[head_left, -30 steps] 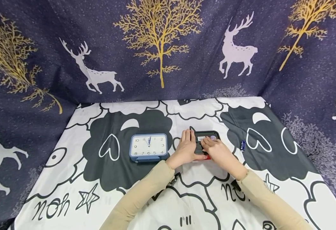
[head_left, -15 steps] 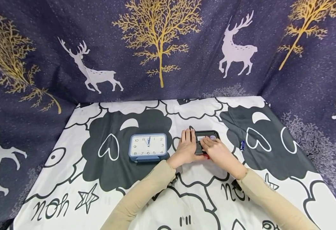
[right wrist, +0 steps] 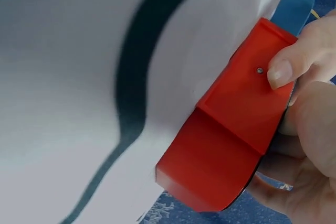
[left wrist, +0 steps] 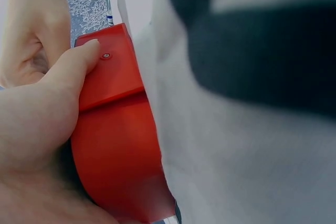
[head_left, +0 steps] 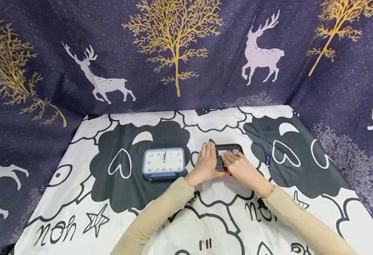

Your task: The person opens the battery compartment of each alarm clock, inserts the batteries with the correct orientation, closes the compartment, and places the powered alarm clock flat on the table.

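The printed cloth (head_left: 62, 198) bears a blue clock (head_left: 163, 163), red case (right wrist: 236, 111) — one battery (head_left: 268, 160).

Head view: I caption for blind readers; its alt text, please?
A person's left hand and right hand touch a rectangular black and red case; left of it sits a white-faced blue clock, right of it a blue cylindrical battery.

the red case (right wrist: 223, 129) looks like smooth plastic with a soft satin sheen, and the small screw (right wrist: 260, 70) set in it is bright metal. the black back (head_left: 228, 147) on top of the red case is dull plastic bearing a papery label (head_left: 222, 153). left of the red case, the blue clock (head_left: 163, 163) has a smooth plastic frame; right of it, the battery (head_left: 268, 160) looks glossy. under the red case the tablecloth (head_left: 126, 226) is matt, lightly creased fabric; beyond it the backdrop (head_left: 212, 88) is matt, rumpled cloth.
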`<state>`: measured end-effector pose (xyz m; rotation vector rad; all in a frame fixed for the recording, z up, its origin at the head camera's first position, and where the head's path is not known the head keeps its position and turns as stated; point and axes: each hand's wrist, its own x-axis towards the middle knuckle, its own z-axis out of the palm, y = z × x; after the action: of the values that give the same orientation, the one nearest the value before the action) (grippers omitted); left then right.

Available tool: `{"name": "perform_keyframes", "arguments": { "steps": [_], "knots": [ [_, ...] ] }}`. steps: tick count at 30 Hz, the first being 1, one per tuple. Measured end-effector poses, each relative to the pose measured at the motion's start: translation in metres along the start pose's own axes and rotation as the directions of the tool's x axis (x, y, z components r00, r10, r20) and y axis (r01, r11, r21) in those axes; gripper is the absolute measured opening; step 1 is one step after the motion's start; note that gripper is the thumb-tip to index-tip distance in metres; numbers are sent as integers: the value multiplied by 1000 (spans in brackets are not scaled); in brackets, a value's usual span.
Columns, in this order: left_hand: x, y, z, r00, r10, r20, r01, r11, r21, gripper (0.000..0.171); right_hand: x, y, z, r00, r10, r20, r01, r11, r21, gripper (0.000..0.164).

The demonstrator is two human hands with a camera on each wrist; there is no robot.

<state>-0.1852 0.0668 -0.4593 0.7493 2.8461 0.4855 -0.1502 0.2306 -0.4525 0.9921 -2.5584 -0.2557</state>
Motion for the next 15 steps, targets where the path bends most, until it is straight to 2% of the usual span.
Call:
{"name": "perform_keyframes", "arguments": {
  "steps": [5, 8, 15],
  "knots": [
    [0, 0, 0, 1000, -1, -3, 1, 1000, 3, 123, 1, 0, 1, 999, -26, -33, 25, 999, -35, 46],
    [0, 0, 1, 1000, -18, 19, 17, 1000, 22, 123, 1, 0, 2, 999, -31, -33, 29, 998, -55, 42],
    [1, 1, 2, 999, -30, 26, 29, 999, 31, 121, 0, -1, 3, 999, -40, -33, 37, 996, -75, 44]
  ]
}}
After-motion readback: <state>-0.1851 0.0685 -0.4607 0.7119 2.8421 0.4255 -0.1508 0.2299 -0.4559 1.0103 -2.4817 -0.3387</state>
